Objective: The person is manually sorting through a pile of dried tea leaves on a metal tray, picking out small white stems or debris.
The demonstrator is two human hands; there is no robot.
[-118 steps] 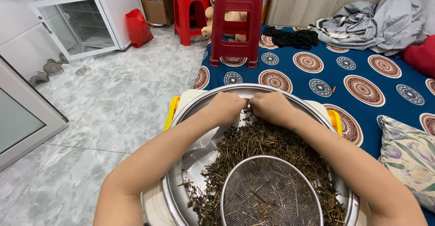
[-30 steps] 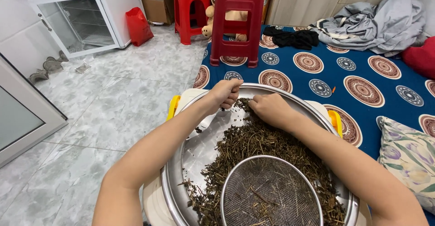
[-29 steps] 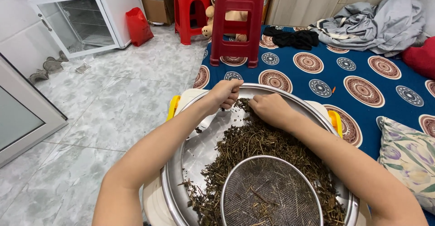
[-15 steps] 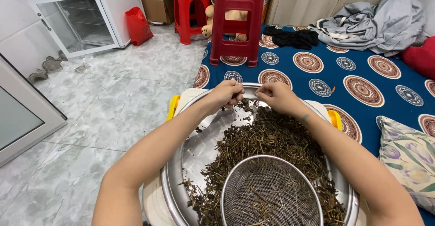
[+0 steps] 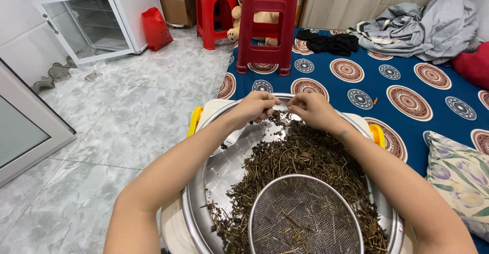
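My left hand [image 5: 254, 107] and right hand [image 5: 311, 110] hover close together at the far rim of the metal basin [image 5: 214, 175], fingers pinched shut on bits of the dried twigs [image 5: 300, 154] heaped beside the sieve [image 5: 305, 216].

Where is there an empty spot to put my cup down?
The marble floor left of the metal tray is bare up to the glass cabinet door. The tray's left side shows bare metal; elsewhere dried stems, the sieve and both hands crowd it.
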